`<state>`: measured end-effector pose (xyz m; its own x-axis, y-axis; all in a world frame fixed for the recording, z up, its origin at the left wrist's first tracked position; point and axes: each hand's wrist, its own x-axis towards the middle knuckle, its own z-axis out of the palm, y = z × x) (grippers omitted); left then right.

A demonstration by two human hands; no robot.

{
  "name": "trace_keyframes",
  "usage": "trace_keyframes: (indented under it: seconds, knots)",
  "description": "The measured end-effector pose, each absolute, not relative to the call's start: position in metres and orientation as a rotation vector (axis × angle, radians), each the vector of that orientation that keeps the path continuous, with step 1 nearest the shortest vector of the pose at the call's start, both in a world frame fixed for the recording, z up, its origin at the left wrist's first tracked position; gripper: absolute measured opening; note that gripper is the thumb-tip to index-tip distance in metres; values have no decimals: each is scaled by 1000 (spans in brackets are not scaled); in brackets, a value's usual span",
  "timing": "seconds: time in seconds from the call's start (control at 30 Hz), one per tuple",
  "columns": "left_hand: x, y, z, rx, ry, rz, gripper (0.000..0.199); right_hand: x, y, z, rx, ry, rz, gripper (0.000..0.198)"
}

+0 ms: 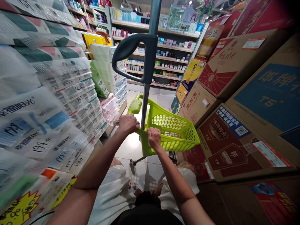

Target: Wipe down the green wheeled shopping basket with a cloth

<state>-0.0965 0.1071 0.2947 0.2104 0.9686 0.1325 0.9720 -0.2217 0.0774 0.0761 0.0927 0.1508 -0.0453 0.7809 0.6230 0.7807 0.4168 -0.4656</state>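
Note:
A lime-green shopping cart point(177, 125) with perforated basket walls stands in front of my legs. A grey metal pole point(145, 106) rises from its near end, with a dark plastic loop grip point(136, 40) high up on it. My left hand point(128, 124) is closed around the cart's handle just left of the pole; the end of a pale bar pokes out past its fingers. Right of the pole, my right hand point(154, 137) is curled over the near green edge of the cart. The palms and the parts under the fingers are hidden.
Plastic-wrapped tissue packs point(63, 68) with handwritten prices are stacked along the left. Cardboard cartons point(229, 134) with price tags tower close on the right. Shelves of small boxes and bottles point(168, 42) cross the far end of the tiled aisle point(161, 98).

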Motion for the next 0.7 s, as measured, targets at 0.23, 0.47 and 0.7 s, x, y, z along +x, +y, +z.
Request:
trace_keyframes:
  seconds: [0.23, 0.47, 0.7]
  knots:
    - [-84, 132, 306, -2640, -1827, 138, 22, 84, 84, 140, -1355, -1764, -74, 39]
    - [-87, 80, 232, -2188, -1831, -1060, 41, 85, 76, 147, -1366, -1713, -9, 36]
    - [-100, 64, 188, -1882, -1770, -1910, 41, 94, 71, 148, -1323, -1736, 21, 36]
